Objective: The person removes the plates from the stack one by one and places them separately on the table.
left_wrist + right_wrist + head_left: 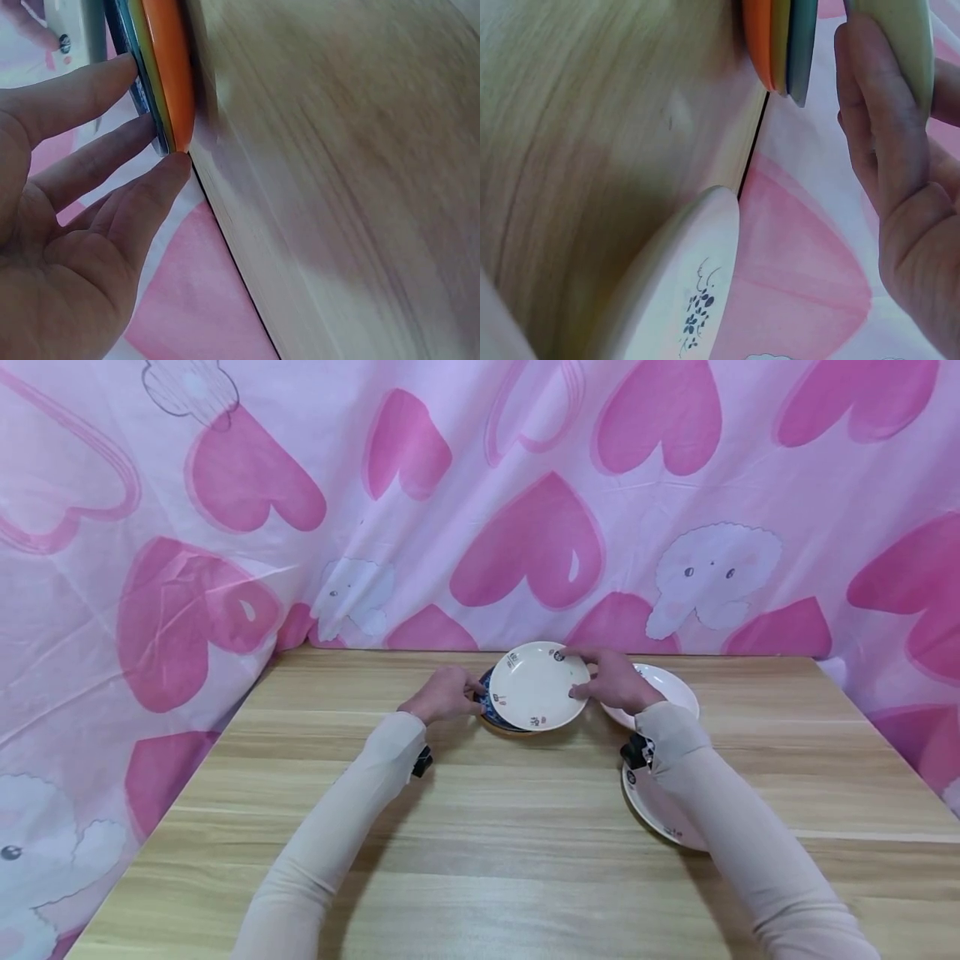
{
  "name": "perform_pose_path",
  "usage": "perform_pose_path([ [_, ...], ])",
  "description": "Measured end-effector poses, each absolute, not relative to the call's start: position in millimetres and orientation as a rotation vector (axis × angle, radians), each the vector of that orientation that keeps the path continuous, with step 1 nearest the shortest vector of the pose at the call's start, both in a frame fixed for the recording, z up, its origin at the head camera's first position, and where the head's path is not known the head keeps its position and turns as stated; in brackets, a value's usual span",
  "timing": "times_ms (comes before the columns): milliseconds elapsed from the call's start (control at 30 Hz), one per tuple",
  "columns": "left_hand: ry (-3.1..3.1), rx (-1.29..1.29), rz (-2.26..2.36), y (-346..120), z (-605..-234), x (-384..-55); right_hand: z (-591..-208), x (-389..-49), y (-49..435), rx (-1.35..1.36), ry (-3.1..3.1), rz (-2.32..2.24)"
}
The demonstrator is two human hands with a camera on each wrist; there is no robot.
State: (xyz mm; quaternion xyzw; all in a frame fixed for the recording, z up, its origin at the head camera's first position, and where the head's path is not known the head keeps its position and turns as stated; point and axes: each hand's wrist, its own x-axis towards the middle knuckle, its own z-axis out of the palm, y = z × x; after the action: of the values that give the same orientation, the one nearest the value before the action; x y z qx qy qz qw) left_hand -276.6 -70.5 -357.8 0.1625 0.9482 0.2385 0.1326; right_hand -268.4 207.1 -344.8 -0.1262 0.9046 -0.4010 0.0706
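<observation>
My right hand (618, 681) grips the right rim of a cream plate (536, 689) with small dark and red motifs. The cream plate is raised and tilted above a stack of plates, apart from it in the right wrist view (904, 45). On top of the stack is a blue patterned plate (485, 697), mostly hidden from above; below it come a yellow plate (148, 45) and an orange plate (171, 67). At the stack's left edge, my left hand (442, 693) pinches the rims, its fingertips on the blue and orange plates.
Beyond my right wrist lies a pale plate (671, 689) with a dark floral motif. Another patterned plate (660, 810) is partly covered by my right forearm. The wooden table (480, 860) ends at a pink heart-printed curtain (525, 543).
</observation>
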Motion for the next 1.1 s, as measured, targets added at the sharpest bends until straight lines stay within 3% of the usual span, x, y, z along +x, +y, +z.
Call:
perform_pose_path([
  [1100,2.788,0.554,0.688,-72,-359,-278,-333,-257,205,-0.607,2.684,-1.186],
])
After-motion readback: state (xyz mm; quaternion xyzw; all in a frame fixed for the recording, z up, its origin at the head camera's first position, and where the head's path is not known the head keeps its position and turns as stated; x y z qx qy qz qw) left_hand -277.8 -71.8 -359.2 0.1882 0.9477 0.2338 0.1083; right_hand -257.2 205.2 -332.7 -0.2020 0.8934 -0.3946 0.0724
